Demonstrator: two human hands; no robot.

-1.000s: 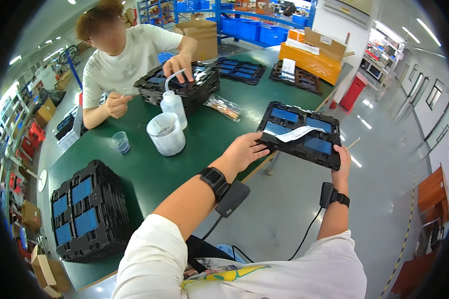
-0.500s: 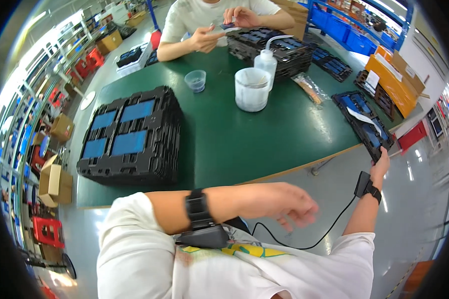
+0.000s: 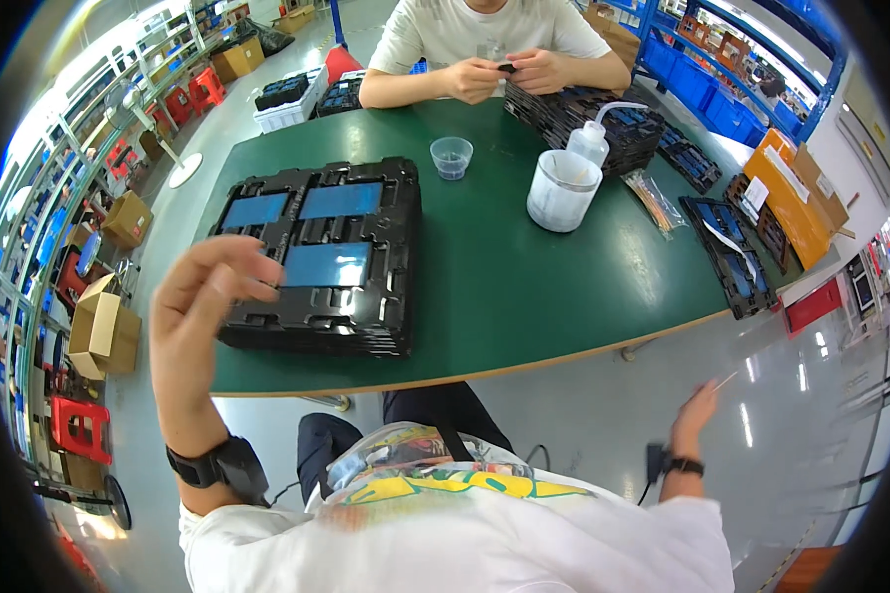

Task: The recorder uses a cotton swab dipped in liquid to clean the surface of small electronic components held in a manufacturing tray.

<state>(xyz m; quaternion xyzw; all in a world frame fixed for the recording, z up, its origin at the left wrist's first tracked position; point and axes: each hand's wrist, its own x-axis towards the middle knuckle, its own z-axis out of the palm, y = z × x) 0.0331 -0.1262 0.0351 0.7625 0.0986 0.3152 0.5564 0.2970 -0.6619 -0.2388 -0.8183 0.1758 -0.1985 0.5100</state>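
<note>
My left hand (image 3: 206, 296) hovers at the near left corner of a stack of black plastic trays (image 3: 394, 296). Its fingers are bent and somewhat blurred, the thumb apart from them, and no object shows between them. Blue film-covered rectangular pieces (image 3: 328, 265) fill the pockets of the top tray; the hand hides the near left pocket. Off the table's front edge, low on the right, my right hand (image 3: 695, 415) is closed on a thin wooden stick (image 3: 725, 381) that points up and outward.
The green table (image 3: 465, 326) also bears a clear plastic cup (image 3: 451, 158), a white tub (image 3: 562, 193), a squeeze bottle (image 3: 589, 143), a bag of thin sticks (image 3: 655, 203) and a black tray (image 3: 730, 259). Across from me a person (image 3: 489, 49) handles a small dark piece.
My left hand has swung from in front of my body to the tray stack. My right hand has left the black tray at the right edge and dropped lower. The view has shifted left.
</note>
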